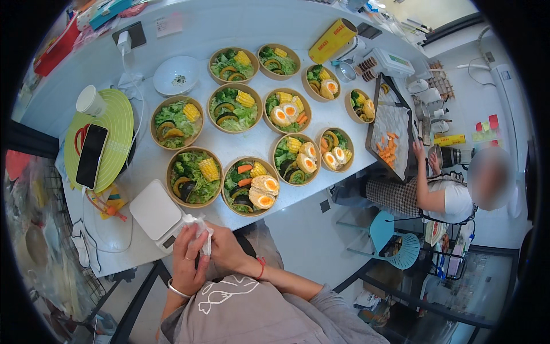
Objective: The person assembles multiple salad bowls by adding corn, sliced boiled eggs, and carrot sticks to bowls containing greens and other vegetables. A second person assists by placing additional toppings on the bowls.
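Close to my body, at the table's near edge, my left hand [188, 266] and my right hand [225, 247] meet around a crumpled white tissue [201, 222]. The fingers of both are closed on it. Just beyond them sits a white kitchen scale [157, 210] with a bare top. The nearest salad bowl [250, 186] holds halved eggs, corn, carrot, pumpkin and greens. To its left, another bowl [195, 176] has corn, greens and pumpkin, with no egg showing. Several similar round brown bowls spread across the table; some contain egg halves.
At left, a phone [93, 156] lies on a green round mat [122, 123] beside a white cup [90, 101]. A white plate [176, 74] stands farther back. At right, a person [441, 195] reaches by a lined tray [395, 123] of carrot pieces. A blue chair [382, 238] is below.
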Action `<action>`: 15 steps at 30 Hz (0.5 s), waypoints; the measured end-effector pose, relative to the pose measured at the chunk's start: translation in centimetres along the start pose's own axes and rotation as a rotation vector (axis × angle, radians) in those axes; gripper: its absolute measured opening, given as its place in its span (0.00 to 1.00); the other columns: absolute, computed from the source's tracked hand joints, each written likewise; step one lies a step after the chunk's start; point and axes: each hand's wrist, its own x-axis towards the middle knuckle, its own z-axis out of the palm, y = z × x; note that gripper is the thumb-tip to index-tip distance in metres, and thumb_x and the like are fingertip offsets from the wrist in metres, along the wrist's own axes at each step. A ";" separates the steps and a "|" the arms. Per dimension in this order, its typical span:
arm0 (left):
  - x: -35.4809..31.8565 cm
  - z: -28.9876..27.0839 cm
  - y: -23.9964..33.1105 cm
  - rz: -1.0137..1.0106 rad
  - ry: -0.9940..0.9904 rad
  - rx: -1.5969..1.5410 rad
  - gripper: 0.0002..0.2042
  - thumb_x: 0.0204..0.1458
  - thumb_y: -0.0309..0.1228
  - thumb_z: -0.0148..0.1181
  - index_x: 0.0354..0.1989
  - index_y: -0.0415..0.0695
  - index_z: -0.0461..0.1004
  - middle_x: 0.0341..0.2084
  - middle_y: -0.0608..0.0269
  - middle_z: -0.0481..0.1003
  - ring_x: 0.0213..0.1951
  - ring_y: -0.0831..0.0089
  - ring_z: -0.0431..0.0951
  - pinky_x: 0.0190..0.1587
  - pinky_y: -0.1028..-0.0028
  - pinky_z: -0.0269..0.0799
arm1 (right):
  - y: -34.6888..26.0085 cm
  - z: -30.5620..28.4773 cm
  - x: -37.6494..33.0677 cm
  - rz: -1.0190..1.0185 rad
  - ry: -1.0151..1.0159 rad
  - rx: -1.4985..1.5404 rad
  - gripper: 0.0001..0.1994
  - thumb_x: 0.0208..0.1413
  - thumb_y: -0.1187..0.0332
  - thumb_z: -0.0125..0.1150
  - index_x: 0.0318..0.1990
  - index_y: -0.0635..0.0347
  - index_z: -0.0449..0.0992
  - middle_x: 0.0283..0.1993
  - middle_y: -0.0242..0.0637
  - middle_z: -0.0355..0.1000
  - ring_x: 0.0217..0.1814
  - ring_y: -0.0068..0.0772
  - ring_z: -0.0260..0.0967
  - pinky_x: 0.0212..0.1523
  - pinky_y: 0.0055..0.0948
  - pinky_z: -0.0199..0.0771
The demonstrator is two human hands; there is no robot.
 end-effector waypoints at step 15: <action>-0.4 0.2 -1.7 -0.028 0.050 -0.212 0.23 0.55 0.43 0.41 0.53 0.38 0.59 0.50 0.49 0.63 0.55 0.52 0.61 0.57 0.59 0.52 | -1.2 -0.9 -1.0 0.129 -0.262 0.185 0.04 0.51 0.75 0.50 0.31 0.67 0.67 0.22 0.35 0.68 0.26 0.27 0.69 0.26 0.26 0.67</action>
